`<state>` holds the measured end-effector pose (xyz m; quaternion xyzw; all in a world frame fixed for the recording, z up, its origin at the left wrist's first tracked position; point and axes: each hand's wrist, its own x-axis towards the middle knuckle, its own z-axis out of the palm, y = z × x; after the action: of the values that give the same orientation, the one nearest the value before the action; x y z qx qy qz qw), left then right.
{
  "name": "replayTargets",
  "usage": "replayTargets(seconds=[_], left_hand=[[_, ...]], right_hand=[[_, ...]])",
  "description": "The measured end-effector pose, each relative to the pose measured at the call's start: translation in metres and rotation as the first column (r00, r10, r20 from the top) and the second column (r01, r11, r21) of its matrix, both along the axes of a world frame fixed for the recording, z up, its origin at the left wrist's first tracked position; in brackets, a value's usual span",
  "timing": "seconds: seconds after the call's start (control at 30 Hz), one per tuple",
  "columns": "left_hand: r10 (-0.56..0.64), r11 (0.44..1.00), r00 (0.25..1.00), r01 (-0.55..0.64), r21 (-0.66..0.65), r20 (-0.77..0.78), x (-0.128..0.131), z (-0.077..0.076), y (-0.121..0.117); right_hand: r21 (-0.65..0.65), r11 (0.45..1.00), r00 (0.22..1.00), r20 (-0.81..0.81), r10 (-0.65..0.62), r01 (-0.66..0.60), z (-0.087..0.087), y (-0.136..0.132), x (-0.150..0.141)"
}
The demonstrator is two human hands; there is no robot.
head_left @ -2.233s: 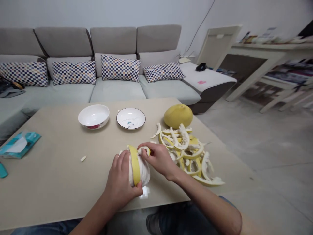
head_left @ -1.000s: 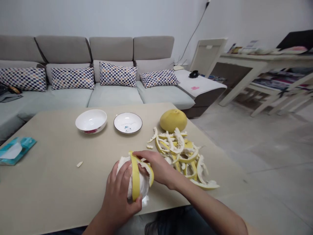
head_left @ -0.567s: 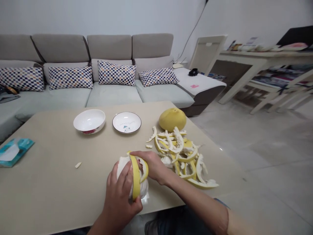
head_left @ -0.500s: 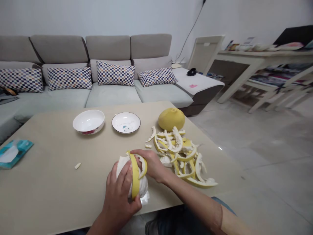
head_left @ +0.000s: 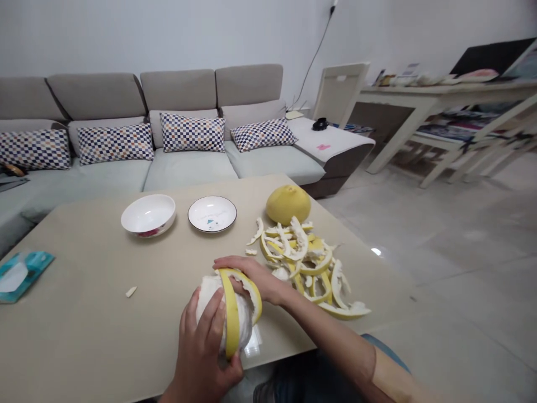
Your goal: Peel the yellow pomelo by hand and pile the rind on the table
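My left hand [head_left: 200, 347] grips a half-peeled pomelo [head_left: 208, 302] from the near side, its fingers spread over the white pith. A yellow strip of rind [head_left: 231, 319] still curves around the fruit. My right hand [head_left: 247, 277] lies across the top of the fruit, its fingers pressing on the rind and pulling it from the pith. Just beyond it, a heap of torn pomelo peel [head_left: 302, 260] spreads over the table. A whole yellow pomelo [head_left: 288, 205] sits behind the heap. The fruit's underside is hidden.
The beige table [head_left: 84, 263] holds a white bowl [head_left: 148, 215], a small white plate [head_left: 212, 214], a scrap of pith [head_left: 131, 291] and a teal tissue pack [head_left: 20, 275]. A grey sofa [head_left: 188, 168] stands behind it, with the floor to the right.
My right hand has slid left and lies flatter over the fruit, with the rind strip curving further around. The whole view has shifted slightly left and down.
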<state>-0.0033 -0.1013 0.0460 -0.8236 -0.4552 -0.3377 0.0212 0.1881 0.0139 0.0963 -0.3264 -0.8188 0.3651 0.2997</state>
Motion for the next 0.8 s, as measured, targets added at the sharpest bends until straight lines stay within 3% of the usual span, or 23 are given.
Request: replayTargets(seconds=[0.17,0.3,0.43,0.63,0.8], left_hand=[[0.008,1.000,1.000,-0.008,0.004,-0.011,0.002,-0.001,0.000],[0.009,1.000,1.000,-0.010,-0.009,-0.009,0.000,-0.001,0.003],[-0.002,0.999,1.000,0.001,-0.040,-0.010,-0.001,0.001,0.004],[-0.009,1.000,1.000,0.009,-0.014,-0.001,-0.003,0.001,0.008],[-0.075,0.996,0.997,0.075,0.045,0.001,-0.002,-0.004,0.004]], right_hand=[[-0.078,0.997,0.999,-0.033,-0.019,0.017,-0.006,-0.001,-0.006],[-0.164,0.981,0.987,-0.102,-0.124,0.107,-0.013,-0.002,-0.014],[-0.290,0.942,0.929,-0.273,-0.249,0.167,-0.024,0.000,-0.021],[-0.442,0.864,0.822,-0.379,-0.424,0.241,-0.046,0.002,-0.028],[-0.644,0.725,0.679,-0.419,-0.603,0.246,-0.058,0.001,-0.037]])
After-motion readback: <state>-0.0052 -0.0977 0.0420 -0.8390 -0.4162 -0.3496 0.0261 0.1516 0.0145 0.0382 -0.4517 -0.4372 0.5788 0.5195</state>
